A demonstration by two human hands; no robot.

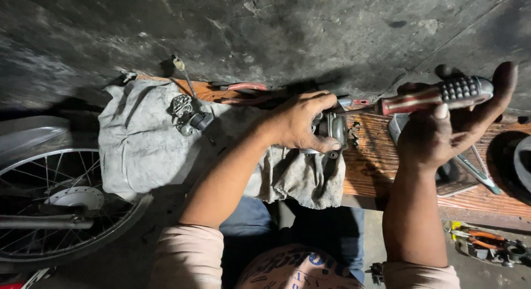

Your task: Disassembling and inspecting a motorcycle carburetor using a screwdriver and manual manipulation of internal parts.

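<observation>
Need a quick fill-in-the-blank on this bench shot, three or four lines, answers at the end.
1. The right hand grips a ____ by its red and black handle.
2. The left hand presses on a small metal part lying on a grey ____.
3. At the left edge stands a spoked ____.
4. The cloth is spread over a ____ board.

Missing words: screwdriver; cloth; wheel; wooden

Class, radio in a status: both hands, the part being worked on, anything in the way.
Left hand gripping metal engine part on grey rag. Right hand holding screwdriver, tip at part. Nothing between.
</observation>
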